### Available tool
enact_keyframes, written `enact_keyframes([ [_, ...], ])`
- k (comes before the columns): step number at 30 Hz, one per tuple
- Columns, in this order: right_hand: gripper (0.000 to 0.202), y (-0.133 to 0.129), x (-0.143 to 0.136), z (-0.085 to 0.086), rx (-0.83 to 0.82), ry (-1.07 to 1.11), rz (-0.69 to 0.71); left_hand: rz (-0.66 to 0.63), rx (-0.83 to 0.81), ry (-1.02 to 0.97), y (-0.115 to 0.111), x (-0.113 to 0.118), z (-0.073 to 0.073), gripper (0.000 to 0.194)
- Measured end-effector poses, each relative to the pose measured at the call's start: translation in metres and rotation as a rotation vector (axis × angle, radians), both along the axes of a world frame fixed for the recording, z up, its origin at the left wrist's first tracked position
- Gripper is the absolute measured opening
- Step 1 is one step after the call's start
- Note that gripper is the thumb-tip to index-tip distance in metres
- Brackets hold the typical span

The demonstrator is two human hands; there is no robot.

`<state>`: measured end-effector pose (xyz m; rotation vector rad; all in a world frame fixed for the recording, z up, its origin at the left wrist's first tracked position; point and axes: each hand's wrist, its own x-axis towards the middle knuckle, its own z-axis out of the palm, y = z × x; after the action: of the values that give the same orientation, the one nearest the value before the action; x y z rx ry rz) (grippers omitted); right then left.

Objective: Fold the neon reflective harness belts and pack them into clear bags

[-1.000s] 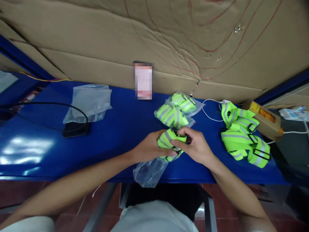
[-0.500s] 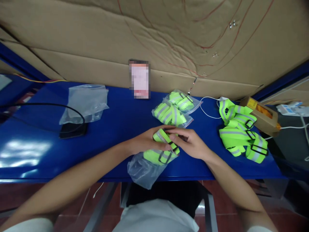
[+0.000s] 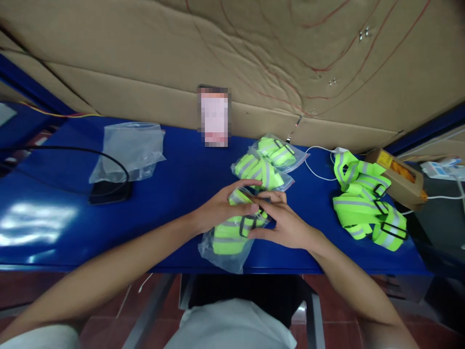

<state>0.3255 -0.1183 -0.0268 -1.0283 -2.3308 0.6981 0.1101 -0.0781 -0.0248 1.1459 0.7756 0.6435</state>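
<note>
A folded neon-yellow reflective strap (image 3: 228,237) with grey stripes and black buckles lies partly inside a clear plastic bag (image 3: 232,261) near the table's front edge. My left hand (image 3: 225,206) is closed round the strap's upper left side, thumb across its top. From the right, my right hand (image 3: 281,220) grips the strap and bag edge by the buckles, fingers bent; its fingertips partly hide what they pinch. Just beyond my hands lie two bagged reflective straps (image 3: 257,169), one behind the other.
Loose reflective straps (image 3: 359,208) are heaped on the right, beside an open cardboard box (image 3: 399,177). Flat clear bags (image 3: 132,150) lie at the left, by a dark flat object (image 3: 109,193) and a black cable (image 3: 90,151). A phone (image 3: 214,116) leans against the cardboard-covered wall.
The strap sits deeper in the bag, whose loose end has shifted right. My right hand has moved lower over the buckles, its fingers changing position. The view has shifted slightly.
</note>
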Motion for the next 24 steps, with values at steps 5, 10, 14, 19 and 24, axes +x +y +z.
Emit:
enact_keyframes([
  [5,0.073,0.004,0.000,-0.003,-0.097,0.108,0.014,-0.039,-0.033,-0.017,0.001,0.003,-0.004,0.068],
  [10,0.042,0.006,0.003,0.000,0.039,0.283,-0.138,0.075,0.036,-0.014,-0.001,0.002,-0.003,0.060],
  [14,0.030,0.005,0.005,0.002,0.064,0.201,-0.051,0.090,0.114,0.031,0.000,-0.003,-0.002,0.055],
  [19,0.020,0.003,-0.002,0.002,-0.030,-0.008,0.086,-0.014,0.108,0.013,0.000,-0.005,-0.003,0.061],
  [24,0.022,0.004,-0.010,-0.005,-0.157,0.180,0.179,-0.380,0.033,-0.112,0.002,-0.006,-0.007,0.064],
])
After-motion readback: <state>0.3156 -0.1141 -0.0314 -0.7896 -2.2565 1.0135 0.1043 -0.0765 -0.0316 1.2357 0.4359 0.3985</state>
